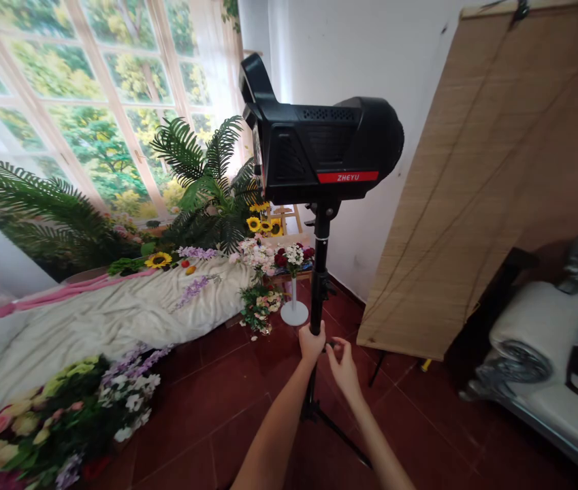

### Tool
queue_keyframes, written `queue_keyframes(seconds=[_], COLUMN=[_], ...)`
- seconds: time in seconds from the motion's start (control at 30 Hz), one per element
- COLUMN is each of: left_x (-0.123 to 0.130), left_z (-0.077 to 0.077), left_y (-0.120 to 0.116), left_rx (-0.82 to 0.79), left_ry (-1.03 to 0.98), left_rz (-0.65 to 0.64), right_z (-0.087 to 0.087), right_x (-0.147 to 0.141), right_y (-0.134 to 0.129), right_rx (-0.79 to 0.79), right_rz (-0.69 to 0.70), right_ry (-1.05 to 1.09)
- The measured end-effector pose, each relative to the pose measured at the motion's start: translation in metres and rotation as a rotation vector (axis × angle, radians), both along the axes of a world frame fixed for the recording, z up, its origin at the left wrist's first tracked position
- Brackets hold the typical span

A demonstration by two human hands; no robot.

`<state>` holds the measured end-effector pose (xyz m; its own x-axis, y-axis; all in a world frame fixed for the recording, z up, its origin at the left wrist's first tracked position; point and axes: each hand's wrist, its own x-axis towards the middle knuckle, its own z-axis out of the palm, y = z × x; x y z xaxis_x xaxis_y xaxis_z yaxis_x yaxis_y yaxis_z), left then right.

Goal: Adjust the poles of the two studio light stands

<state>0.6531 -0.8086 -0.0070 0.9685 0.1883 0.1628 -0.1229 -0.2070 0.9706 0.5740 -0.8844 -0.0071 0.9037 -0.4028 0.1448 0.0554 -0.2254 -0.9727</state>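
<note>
A black studio light (319, 146) with a red stripe reading ZHEYU is mounted on top of a black light stand (318, 299). My left hand (312, 342) is wrapped around the stand's upright pole. Just to its right, my right hand (340, 354) pinches a small dark knob (329, 347) on the side of the pole, mostly covered by the fingers. Lower down, one leg (344, 435) of the stand spreads over the red tiled floor (227, 408).
To the left is a couch-like surface draped in cream cloth (217, 292), with flowers and palm fronds (217, 163). A white pedestal (294, 313) stands behind the pole. A bamboo blind (421, 204) hangs at right, near an ornate white sofa (544, 340).
</note>
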Motion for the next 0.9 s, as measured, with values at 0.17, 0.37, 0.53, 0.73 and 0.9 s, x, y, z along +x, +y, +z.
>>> queue_keyframes(seconds=[0.17,0.37,0.53,0.73,0.9], left_x=[0.001,0.002,0.000,0.000,-0.001], left_z=[-0.003,-0.003,0.000,0.002,0.001], left_y=[0.000,0.000,-0.001,-0.001,-0.001], left_rx=[0.075,0.087,0.054,0.065,0.072], left_ry=[-0.059,-0.052,-0.044,-0.026,-0.040], left_rz=[-0.012,-0.016,-0.022,-0.019,-0.025], right_z=[0.004,0.003,0.003,0.001,0.003], right_x=[-0.014,-0.017,-0.019,-0.013,-0.010], right_y=[0.002,-0.002,-0.005,-0.011,-0.009], right_rx=[-0.177,-0.407,-0.527,-0.671,-0.790], right_rz=[0.077,-0.008,-0.029,-0.068,-0.121], right_ry=[-0.072,-0.135,-0.131,-0.057,-0.004])
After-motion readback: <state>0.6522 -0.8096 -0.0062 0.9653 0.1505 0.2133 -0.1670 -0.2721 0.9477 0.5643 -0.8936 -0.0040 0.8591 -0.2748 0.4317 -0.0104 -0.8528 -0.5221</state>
